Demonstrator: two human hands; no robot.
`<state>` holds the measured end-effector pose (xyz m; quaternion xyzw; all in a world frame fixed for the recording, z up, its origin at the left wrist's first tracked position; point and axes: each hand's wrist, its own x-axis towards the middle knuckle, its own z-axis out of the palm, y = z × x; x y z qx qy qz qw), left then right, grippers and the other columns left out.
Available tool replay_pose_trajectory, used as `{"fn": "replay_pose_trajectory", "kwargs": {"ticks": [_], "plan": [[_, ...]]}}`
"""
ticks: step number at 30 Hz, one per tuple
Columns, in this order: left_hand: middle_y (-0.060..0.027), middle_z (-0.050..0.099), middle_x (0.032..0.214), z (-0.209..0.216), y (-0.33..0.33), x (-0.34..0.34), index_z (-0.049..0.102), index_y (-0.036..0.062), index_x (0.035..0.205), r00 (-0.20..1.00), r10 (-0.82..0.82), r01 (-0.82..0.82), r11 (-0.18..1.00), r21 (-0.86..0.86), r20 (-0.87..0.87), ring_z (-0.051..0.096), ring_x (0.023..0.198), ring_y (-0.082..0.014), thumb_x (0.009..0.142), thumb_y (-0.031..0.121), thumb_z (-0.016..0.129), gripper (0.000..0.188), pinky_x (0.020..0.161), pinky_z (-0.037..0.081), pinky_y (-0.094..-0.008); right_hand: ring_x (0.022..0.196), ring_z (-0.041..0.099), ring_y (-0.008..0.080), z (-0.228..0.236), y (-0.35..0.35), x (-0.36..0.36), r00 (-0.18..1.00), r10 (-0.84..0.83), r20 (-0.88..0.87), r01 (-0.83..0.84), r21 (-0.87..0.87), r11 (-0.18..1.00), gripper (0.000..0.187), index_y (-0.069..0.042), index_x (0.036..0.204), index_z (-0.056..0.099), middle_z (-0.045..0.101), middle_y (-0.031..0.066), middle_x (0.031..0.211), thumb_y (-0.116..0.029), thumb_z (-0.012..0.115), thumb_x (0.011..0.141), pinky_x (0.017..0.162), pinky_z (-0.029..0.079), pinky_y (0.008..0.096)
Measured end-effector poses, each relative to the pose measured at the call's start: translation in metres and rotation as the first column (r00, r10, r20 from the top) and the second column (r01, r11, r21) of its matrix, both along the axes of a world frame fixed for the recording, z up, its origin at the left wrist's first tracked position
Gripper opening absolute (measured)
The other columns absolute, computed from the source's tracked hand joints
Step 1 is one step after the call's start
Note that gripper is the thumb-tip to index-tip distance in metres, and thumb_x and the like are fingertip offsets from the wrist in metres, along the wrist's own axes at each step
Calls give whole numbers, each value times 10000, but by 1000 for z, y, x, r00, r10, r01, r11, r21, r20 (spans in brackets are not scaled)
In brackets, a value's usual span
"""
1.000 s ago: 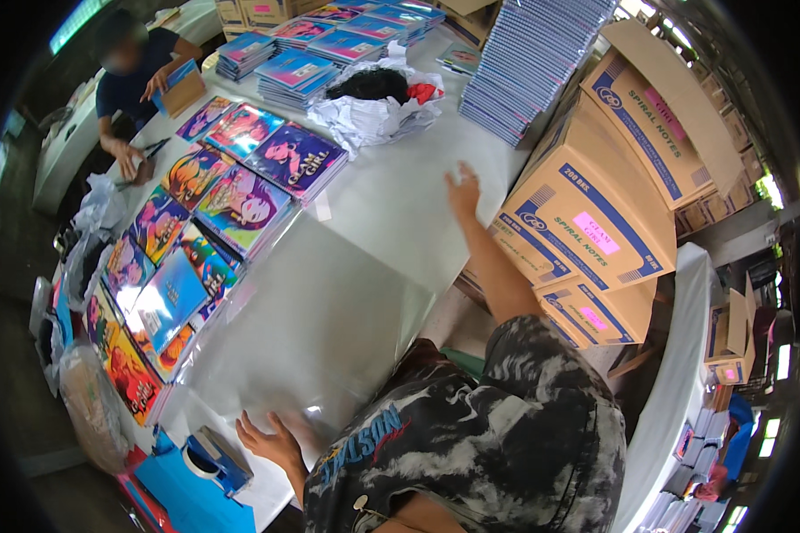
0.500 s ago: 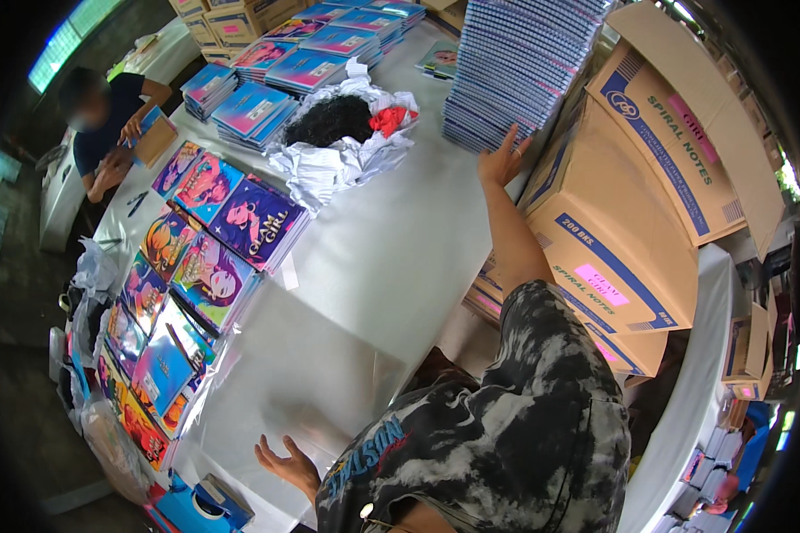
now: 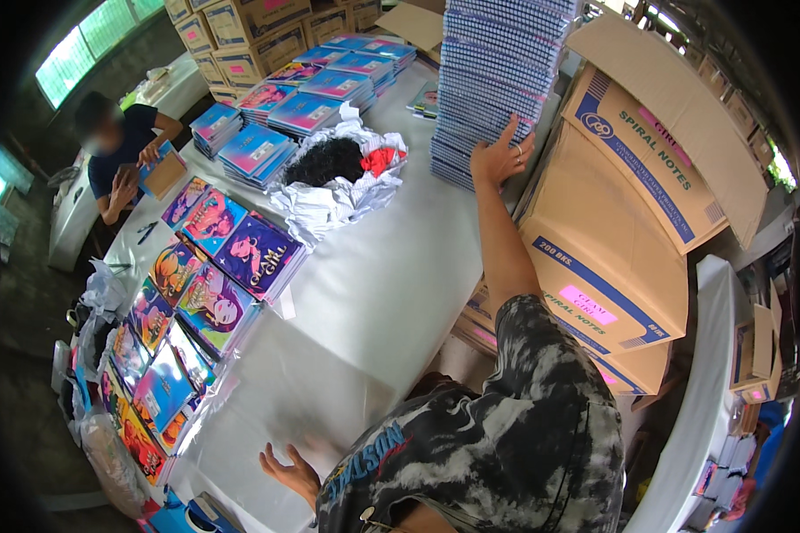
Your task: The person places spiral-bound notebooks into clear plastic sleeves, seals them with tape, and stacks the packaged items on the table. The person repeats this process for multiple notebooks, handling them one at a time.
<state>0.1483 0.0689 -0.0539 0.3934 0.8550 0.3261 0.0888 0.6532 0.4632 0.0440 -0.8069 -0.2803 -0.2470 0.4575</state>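
A tall stack of spiral notebooks (image 3: 492, 84) stands at the far side of the table, its wire-bound edges towards me. My right hand (image 3: 501, 160) is stretched out to the lower part of that stack, with fingers extended and resting against its near right side; a ring shows on one finger. Low in the view, my left hand (image 3: 291, 473) hovers above the plastic-covered table (image 3: 364, 293), fingers spread and holding nothing. Rows of colourful illustrated notebooks (image 3: 256, 255) lie in piles along the table's left side.
Large cardboard cartons (image 3: 604, 240) stand on the right, one flap raised. Crumpled white paper (image 3: 329, 209) surrounds a black bundle (image 3: 329, 163) and a red piece (image 3: 378, 162). Blue-covered notebook piles (image 3: 256, 151) sit behind. Across the table, a person (image 3: 120, 147) handles a brown-backed notebook (image 3: 163, 171).
The whole view has shifted slightly. My right hand has moved up from the stack's bottom corner onto its side. My left hand stays low, with its fingers still apart.
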Motion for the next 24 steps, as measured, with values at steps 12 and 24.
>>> {"fn": "replay_pose_trajectory", "kwargs": {"ticks": [12,24], "plan": [[-222,308,1350,-7,-1,-15,506,14,1190,1000,10,-10,998,65,11,340,1242,-356,849,237,592,416,1004,308,-432,1329,28,395,47,1,-13,948,29,-318,-18,39,999,688,-205,1308,323,41,272,1417,-161,670,717,1019,152,508],[-212,322,1344,-8,-2,-19,516,16,1176,998,-12,8,997,73,55,365,1225,-349,853,227,582,392,979,337,-426,1311,48,506,148,4,11,880,48,472,-31,-45,999,775,-223,1348,372,64,286,1445,-171,660,631,1020,118,592]]}}
